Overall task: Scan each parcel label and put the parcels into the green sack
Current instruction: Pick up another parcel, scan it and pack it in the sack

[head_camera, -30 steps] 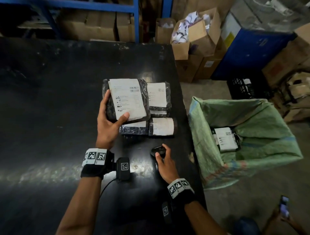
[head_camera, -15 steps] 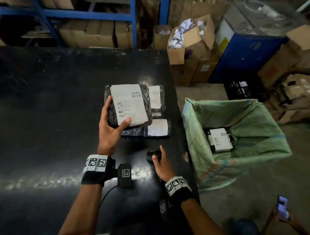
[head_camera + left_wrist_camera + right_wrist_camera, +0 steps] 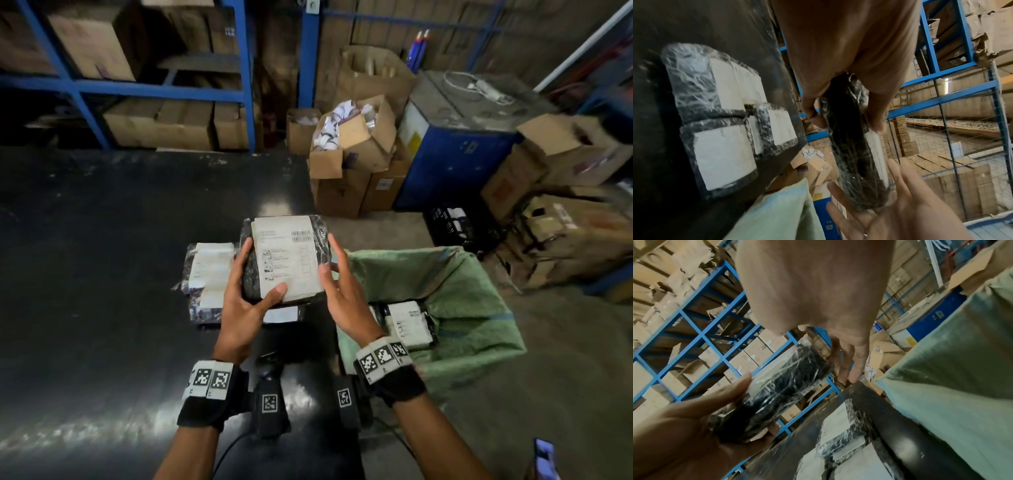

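My left hand grips a black-wrapped parcel by its left edge, thumb on the white label, and holds it above the black table. My right hand lies with straight fingers along the parcel's right edge; in the left wrist view its fingers are spread beside the parcel. More labelled parcels lie on the table under and left of the held one. The green sack stands open at the table's right side with one parcel inside. The black scanner lies on the table between my wrists.
Cardboard boxes and a blue cabinet stand behind the sack. Blue shelving with cartons runs along the table's far edge. A black crate sits on the floor. Someone's phone shows at the bottom right.
My left hand has lifted the parcel off the pile and carried it right, toward the sack. My right hand has let go of the scanner and come up to the parcel's right edge.
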